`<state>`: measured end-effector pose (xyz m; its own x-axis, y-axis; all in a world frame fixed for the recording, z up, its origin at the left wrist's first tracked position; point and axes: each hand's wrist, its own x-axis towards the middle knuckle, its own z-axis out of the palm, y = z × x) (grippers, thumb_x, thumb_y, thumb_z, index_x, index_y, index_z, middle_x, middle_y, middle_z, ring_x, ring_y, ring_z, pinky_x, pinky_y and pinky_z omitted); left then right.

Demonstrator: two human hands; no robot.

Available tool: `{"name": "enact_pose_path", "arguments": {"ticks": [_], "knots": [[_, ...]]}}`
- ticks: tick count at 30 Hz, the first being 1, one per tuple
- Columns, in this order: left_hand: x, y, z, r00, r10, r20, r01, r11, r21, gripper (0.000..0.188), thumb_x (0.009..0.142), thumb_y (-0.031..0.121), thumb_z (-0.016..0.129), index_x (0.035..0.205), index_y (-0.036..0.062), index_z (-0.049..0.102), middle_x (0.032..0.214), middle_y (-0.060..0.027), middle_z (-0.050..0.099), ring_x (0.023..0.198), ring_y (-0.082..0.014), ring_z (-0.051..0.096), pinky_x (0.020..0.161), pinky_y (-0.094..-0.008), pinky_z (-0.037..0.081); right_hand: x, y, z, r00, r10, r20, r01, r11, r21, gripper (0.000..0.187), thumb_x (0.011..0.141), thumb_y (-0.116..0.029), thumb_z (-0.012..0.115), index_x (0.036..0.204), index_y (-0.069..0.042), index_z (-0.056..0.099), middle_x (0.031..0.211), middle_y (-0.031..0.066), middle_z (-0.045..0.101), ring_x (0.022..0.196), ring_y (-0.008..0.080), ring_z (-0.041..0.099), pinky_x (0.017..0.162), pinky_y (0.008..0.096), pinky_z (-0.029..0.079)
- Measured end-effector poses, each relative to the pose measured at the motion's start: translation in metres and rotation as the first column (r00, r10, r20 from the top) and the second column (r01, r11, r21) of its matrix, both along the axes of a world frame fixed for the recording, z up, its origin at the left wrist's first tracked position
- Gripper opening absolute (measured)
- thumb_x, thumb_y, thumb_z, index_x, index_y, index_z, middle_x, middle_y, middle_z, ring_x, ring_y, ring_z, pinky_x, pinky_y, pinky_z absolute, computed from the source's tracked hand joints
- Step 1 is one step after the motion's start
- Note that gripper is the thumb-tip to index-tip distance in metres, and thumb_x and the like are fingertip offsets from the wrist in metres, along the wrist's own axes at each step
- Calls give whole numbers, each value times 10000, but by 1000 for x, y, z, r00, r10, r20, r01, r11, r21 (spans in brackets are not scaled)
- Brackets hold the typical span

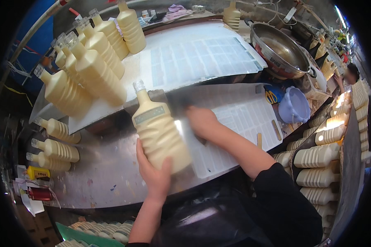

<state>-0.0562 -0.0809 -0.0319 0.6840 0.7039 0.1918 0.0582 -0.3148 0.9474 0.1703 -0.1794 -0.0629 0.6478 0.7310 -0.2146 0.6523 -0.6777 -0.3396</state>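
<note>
My left hand (152, 177) grips a cream-coloured ribbed bottle (156, 127) by its lower part, its clear neck tilted up and to the left. A greyish label strip (149, 115) lies across the bottle's shoulder. Just right of the bottle, my right hand (203, 122) is curled closed above a translucent sheet of pale strips (247, 111). Motion smears its fingertips, and whatever they hold cannot be made out.
Several cream bottles (97, 70) stand on the raised board at left; others (62, 150) stand below them. A second strip sheet (202, 55) covers the board. At right are a large metal pan (276, 45), a lavender bucket (294, 105), yellow-handled scissors (271, 97) and stacked bottles (317, 156).
</note>
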Motion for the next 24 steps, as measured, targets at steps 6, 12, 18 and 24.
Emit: {"name": "enact_pose_path", "arguments": {"ticks": [6, 12, 18, 24], "knots": [[-2, -3, 6, 1000, 12, -8, -12, 1000, -9, 873, 824, 148, 695, 1566, -13, 263, 1508, -248, 414, 1379, -362, 436, 1158, -438, 340, -60, -109, -1, 997, 76, -4, -76, 996, -36, 479, 870, -86, 593, 1341, -9, 558, 1396, 151, 578, 755, 347, 692, 674, 450, 570], [-1, -4, 8, 1000, 19, 7, -19, 999, -40, 846, 867, 155, 679, 1578, 2, 247, 1544, -238, 383, 1406, -344, 416, 1177, -428, 312, -120, -181, 35, 978, 176, 114, -175, 984, -14, 511, 844, -59, 623, 1352, -37, 565, 1421, 104, 569, 761, 292, 704, 664, 391, 581], [-3, -9, 9, 994, 51, 98, -32, 982, -185, 853, 890, 216, 704, 1574, -4, 244, 1552, -224, 349, 1396, -338, 404, 1174, -441, 309, -119, -196, 17, 963, 118, 243, -155, 978, 140, 475, 852, -64, 646, 1324, -62, 585, 1345, 128, 595, 877, 289, 704, 718, 385, 586], [-39, -2, -22, 995, -71, -73, 87, 964, 252, 957, 846, 308, 777, 1563, -26, 239, 1525, -249, 343, 1380, -380, 405, 1155, -459, 330, -133, -209, 37, 988, 111, 111, -128, 979, 161, 500, 850, -136, 733, 1320, -69, 577, 1256, 105, 592, 925, 291, 694, 729, 390, 575]]}}
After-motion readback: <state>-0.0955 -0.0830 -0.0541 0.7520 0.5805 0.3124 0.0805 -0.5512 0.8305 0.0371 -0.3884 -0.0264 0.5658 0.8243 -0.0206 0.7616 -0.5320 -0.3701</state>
